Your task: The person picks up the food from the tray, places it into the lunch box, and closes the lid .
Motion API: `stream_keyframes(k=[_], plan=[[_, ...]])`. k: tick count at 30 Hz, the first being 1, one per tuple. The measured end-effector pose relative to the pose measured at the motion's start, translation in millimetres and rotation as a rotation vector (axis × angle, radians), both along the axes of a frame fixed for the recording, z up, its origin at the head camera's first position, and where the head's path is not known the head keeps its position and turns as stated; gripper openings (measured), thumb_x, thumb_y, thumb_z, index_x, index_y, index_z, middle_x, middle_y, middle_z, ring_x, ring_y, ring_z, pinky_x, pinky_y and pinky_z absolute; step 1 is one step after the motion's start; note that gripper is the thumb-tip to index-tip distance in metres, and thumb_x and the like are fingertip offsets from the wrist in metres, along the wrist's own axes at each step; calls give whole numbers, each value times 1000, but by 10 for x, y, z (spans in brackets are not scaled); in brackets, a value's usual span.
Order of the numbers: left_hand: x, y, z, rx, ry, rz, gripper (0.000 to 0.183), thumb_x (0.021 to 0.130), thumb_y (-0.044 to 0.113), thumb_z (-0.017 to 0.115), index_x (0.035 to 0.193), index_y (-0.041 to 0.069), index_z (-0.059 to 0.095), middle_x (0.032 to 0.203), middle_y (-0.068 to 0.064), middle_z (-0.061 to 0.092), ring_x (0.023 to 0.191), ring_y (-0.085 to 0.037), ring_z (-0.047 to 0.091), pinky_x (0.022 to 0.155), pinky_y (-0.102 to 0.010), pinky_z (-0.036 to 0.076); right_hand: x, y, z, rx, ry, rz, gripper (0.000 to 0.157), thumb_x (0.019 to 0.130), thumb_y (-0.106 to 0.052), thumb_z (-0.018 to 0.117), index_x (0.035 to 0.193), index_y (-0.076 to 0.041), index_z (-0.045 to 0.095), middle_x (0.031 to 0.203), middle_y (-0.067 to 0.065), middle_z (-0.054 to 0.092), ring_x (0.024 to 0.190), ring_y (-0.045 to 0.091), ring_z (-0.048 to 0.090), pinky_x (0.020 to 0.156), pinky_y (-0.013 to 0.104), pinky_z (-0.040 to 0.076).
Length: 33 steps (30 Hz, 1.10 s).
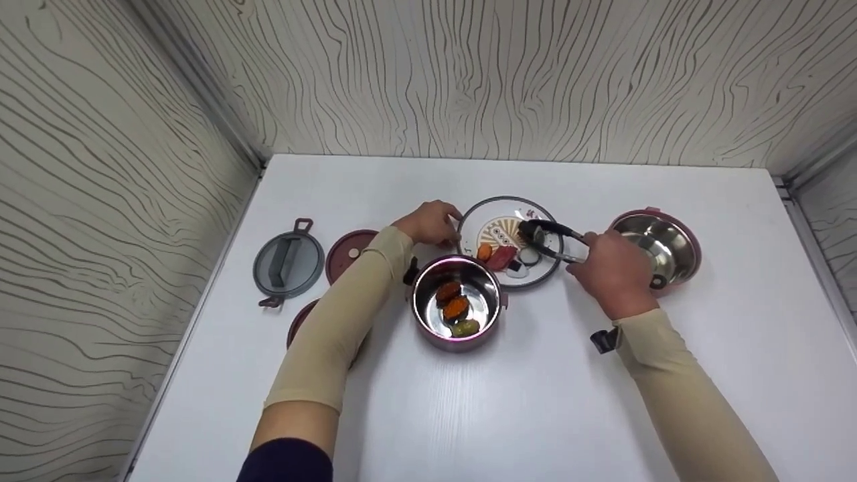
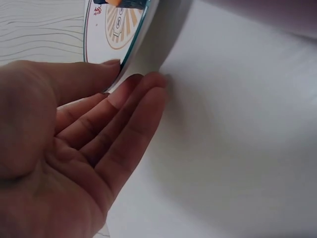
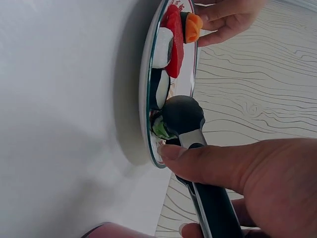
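A white plate (image 1: 474, 221) with a printed fan pattern carries several toy sushi pieces, among them a red-topped piece (image 3: 174, 42) and an orange-topped one (image 3: 192, 28). My left hand (image 1: 432, 223) holds the plate's left rim, thumb on top and fingers below. In my right hand (image 1: 619, 274) is a pair of tongs (image 3: 218, 208) with black heads. The heads are around a sushi roll with a green filling (image 3: 161, 128) at the plate's right side; the upper head partly hides it. In front of the plate, a pot (image 1: 455, 343) contains two orange-topped pieces and a green one (image 1: 465, 327).
To the right stands a pink-rimmed steel pot (image 1: 693, 241), partly behind my right hand. A grey lid with a handle (image 1: 304, 264) lies at the left. Near it are a dark red round piece (image 1: 343, 253) and another (image 1: 299, 325), both partly covered by my left arm.
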<state>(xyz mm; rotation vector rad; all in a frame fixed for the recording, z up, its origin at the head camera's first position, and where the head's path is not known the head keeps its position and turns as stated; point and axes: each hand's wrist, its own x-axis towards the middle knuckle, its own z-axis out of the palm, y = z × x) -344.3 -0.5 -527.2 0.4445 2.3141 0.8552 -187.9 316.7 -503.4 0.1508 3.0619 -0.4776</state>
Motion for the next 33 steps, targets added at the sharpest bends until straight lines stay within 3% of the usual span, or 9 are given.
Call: stream_keyframes(k=[7,17,23,29,33], plan=[[57,31,0,-15,49,-59,52,108,11,78,157,-2,67,124,-25,84,86,-12,70,80,-23,54,62,23,-30,35,44,18,47,91,-27,92,122,6,81,103,32,79,86,50,76,65,63,57],[85,-28,6,-43,77,-76,54,106,13,80,156,-1,68,125,-24,85,92,-17,73,88,-29,56,90,-25,-5,16,58,9,51,92,-27,93,130,4,80,108,32,80,87,52,77,65,65,60],[63,31,-21,-35,50,-112,61,105,17,82,162,2,65,128,-23,85,96,-17,74,89,-30,59,162,80,97,-6,87,-18,50,93,-29,92,130,2,80,107,29,79,91,51,78,71,67,62],[77,37,7,-41,24,-146,68,108,21,78,172,7,56,141,-23,82,116,-29,79,109,-43,65,269,243,227,-40,114,-44,52,98,-32,87,137,1,79,123,36,79,110,57,77,85,72,63],[116,-11,51,6,51,-137,62,112,22,72,170,7,58,151,-23,77,138,-35,75,124,-50,61,329,340,275,-51,184,-64,48,99,-35,82,131,1,82,113,34,81,108,55,78,83,73,63]])
